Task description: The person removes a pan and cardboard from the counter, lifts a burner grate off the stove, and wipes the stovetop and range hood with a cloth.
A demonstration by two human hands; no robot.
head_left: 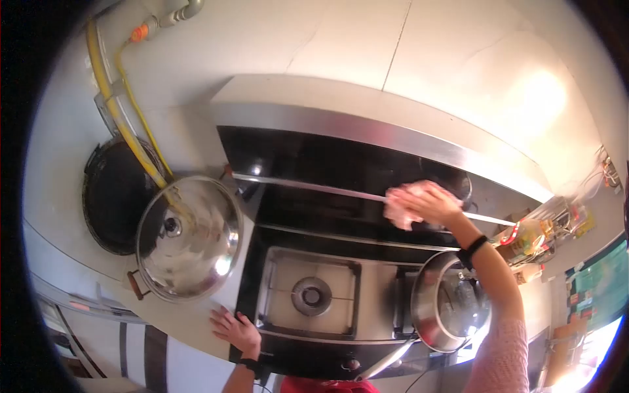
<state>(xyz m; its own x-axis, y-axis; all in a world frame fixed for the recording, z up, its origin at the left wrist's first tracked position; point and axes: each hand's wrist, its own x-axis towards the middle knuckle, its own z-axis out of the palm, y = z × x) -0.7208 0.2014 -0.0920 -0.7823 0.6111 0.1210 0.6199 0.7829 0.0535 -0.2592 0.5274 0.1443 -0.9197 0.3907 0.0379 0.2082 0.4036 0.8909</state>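
Note:
My right hand (432, 204) presses a pink cloth (401, 208) on the black front panel (314, 164) of the stove's hood, over its thin metal strip. The hand and cloth are slightly blurred, and part of the cloth is hidden under the palm. My left hand (238, 333) rests on the pale countertop (190, 327), fingers spread and nothing in it. It lies just left of the gas stove's burner (311, 297). Below my right forearm sits a steel pan with a glass lid (457, 301), its handle pointing toward me.
A large steel pot with a shiny lid (190, 239) stands on the counter at left, beside a dark round pan (118, 196) against the wall. A yellow hose (124, 124) runs down behind the pot. Bottles and packets (534, 239) crowd the right side.

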